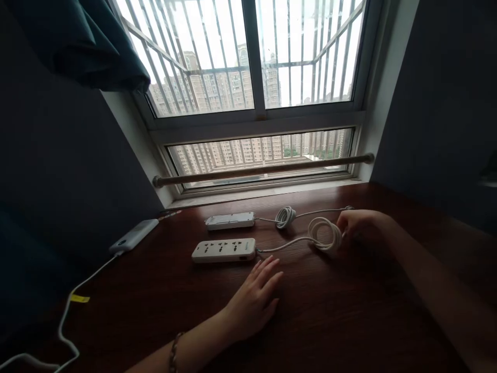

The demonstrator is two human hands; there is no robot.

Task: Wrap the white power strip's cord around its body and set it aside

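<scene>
A white power strip [224, 250] lies socket side up on the dark wooden surface. Its cord runs right into a loose coil [325, 233]. At the right side of that coil, my right hand [355, 224] has its fingers closed on the cord; the fingertips are partly hidden. My left hand [254, 300] lies on the wood with fingers stretched out, just below the cord's start, holding nothing. Behind the first strip is a second white strip [230, 221], its sockets not showing. Its grey cord is wound into a tight bundle [285, 217] and runs on to a plug [348, 208] behind my right hand.
At the left lies a white power bank-like device [134, 235] with a white cable [70, 311] bearing a yellow tag [79, 299]. Beyond the surface are a metal rail [264, 170] and a barred window. A teal curtain [89, 46] hangs at upper left.
</scene>
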